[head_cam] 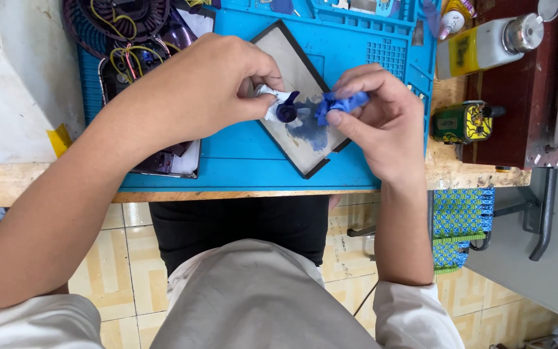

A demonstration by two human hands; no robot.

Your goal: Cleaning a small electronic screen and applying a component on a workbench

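Observation:
My left hand point(211, 81) pinches a small dark blue round part point(286, 112) wrapped partly in a white scrap point(270, 97). My right hand point(382, 123) grips a blue-stained wad of cloth point(340, 103) right beside that part. Both hands hover over a flat grey panel with a black rim point(292, 61), which carries a blue smear point(308, 132) and lies on a blue work mat point(356, 39).
An opened device with coiled wires and a black fan grille point(130, 39) lies at the mat's left. A white pump bottle point(485, 42) and a green-yellow can point(463, 123) stand at the right. A woven blue-green bag point(463, 223) hangs under the wooden bench edge point(46, 184).

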